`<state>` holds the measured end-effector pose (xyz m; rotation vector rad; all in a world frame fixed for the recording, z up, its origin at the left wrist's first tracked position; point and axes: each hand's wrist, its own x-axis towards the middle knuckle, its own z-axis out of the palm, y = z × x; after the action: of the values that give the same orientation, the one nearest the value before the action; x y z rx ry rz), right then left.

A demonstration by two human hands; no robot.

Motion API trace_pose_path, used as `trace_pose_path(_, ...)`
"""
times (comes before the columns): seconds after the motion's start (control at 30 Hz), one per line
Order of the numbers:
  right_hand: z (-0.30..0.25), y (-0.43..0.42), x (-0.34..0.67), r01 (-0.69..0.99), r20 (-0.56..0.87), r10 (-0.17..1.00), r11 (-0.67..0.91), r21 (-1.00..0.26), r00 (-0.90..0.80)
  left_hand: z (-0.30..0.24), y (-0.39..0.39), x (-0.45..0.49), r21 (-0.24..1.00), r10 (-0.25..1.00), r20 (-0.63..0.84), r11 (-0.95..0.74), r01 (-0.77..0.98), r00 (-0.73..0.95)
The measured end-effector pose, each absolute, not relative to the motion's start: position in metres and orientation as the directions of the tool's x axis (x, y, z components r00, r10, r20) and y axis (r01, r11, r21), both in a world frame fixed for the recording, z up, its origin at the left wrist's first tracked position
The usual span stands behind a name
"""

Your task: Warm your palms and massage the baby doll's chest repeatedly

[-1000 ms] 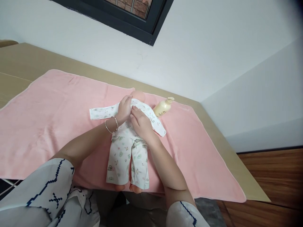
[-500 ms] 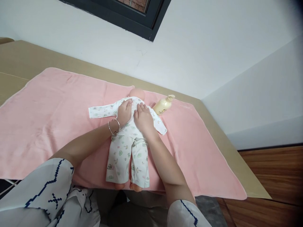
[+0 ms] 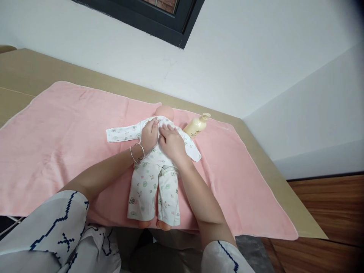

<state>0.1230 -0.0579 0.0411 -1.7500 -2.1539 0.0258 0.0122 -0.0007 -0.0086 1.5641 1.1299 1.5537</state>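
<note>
Apparently we rest left hand [image 3: 149, 136] and right hand [image 3: 172, 142], loosely flattened, gripping nothing, on the doll [image 3: 156, 156]; blanket [image 3: 91, 125] likely for padding.

Looks like matt cloth in the doll clothes [image 3: 155, 162] and pink blanket [image 3: 88, 125] mid-frame, glossy plastic in the bottle [image 3: 195, 127] right of centre, shiny metal in the bangle [image 3: 131, 154], grained wood in lower-right panels [image 3: 330, 204].

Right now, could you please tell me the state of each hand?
Left hand: open, resting on the patterned top, grasping nothing visible.
Right hand: open, palm down on the same top, grasping nothing visible.
</note>
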Motion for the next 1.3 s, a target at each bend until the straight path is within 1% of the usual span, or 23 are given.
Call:
trace_pose_path(0.07,0.042,-0.056,0.126,0.901,0.252,0.936,0.316,-0.297,-0.246,-0.009,0.000,0.012,0.901,0.902,0.425,-0.414,0.129,-0.074)
trace_pose_path(0.1,0.041,-0.052,0.132,0.885,0.249,0.938,0.318,-0.340,-0.242,-0.009,0.000,0.012,0.901,0.902,0.426,-0.415,0.129,-0.071)
trace_pose_path(0.17,0.036,-0.042,0.145,0.870,0.256,0.953,0.261,-0.418,-0.163,-0.010,0.000,0.012,0.897,0.900,0.431,-0.420,0.134,-0.063)
trace_pose_path(0.23,0.031,-0.036,0.153,0.878,0.248,0.967,0.172,-0.446,-0.064,-0.010,0.000,0.012,0.892,0.897,0.439,-0.427,0.147,-0.054)
trace_pose_path(0.3,0.029,-0.037,0.149,0.912,0.250,0.968,0.081,-0.401,0.024,-0.010,-0.001,0.012,0.881,0.890,0.454,-0.440,0.173,-0.048)
trace_pose_path(0.33,0.029,-0.041,0.144,0.932,0.260,0.965,0.054,-0.358,0.044,-0.010,-0.001,0.013,0.874,0.885,0.462,-0.447,0.191,-0.046)
trace_pose_path(0.37,0.031,-0.045,0.137,0.948,0.272,0.962,0.060,-0.313,0.029,-0.010,0.000,0.013,0.867,0.882,0.470,-0.452,0.211,-0.041)
trace_pose_path(0.43,0.034,-0.051,0.127,0.953,0.279,0.956,0.168,-0.253,-0.094,-0.011,0.001,0.012,0.848,0.875,0.484,-0.462,0.259,-0.025)
trace_pose_path(0.47,0.035,-0.052,0.125,0.937,0.270,0.947,0.244,-0.252,-0.174,-0.012,0.002,0.012,0.835,0.869,0.494,-0.470,0.287,-0.016)
trace_pose_path(0.53,0.034,-0.048,0.131,0.882,0.256,0.925,0.354,-0.311,-0.281,-0.014,0.003,0.013,0.795,0.849,0.528,-0.495,0.350,0.002)
trace_pose_path(0.57,0.032,-0.044,0.138,0.860,0.259,0.925,0.361,-0.360,-0.279,-0.015,0.003,0.013,0.771,0.838,0.545,-0.504,0.389,0.004)
trace_pose_path(0.63,0.026,-0.034,0.152,0.835,0.279,0.942,0.302,-0.459,-0.187,-0.016,-0.002,0.013,0.716,0.823,0.568,-0.503,0.484,0.015)
trace_pose_path(0.7,0.021,-0.027,0.163,0.830,0.288,0.954,0.225,-0.510,-0.082,-0.014,-0.010,0.014,0.638,0.818,0.571,-0.497,0.588,0.071)
trace_pose_path(0.77,0.020,-0.026,0.164,0.855,0.283,0.959,0.161,-0.493,-0.018,-0.011,-0.020,0.015,0.554,0.819,0.551,-0.503,0.663,0.161)
trace_pose_path(0.83,0.023,-0.031,0.156,0.903,0.277,0.961,0.126,-0.410,-0.008,-0.006,-0.025,0.013,0.498,0.822,0.515,-0.517,0.696,0.242)
trace_pose_path(0.93,0.032,-0.043,0.139,0.947,0.270,0.958,0.172,-0.271,-0.097,0.001,-0.021,0.008,0.463,0.825,0.453,-0.542,0.701,0.339)
trace_pose_path(1.03,0.040,-0.053,0.127,0.949,0.245,0.952,0.238,-0.207,-0.185,0.006,-0.008,0.002,0.462,0.819,0.401,-0.567,0.682,0.409)
trace_pose_path(1.13,0.043,-0.056,0.126,0.949,0.227,0.961,0.214,-0.232,-0.161,0.005,-0.001,0.000,0.482,0.823,0.399,-0.563,0.671,0.404)
trace_pose_path(1.3,0.033,-0.040,0.145,0.910,0.261,0.960,0.195,-0.367,-0.101,0.003,-0.013,0.006,0.453,0.821,0.451,-0.549,0.702,0.350)
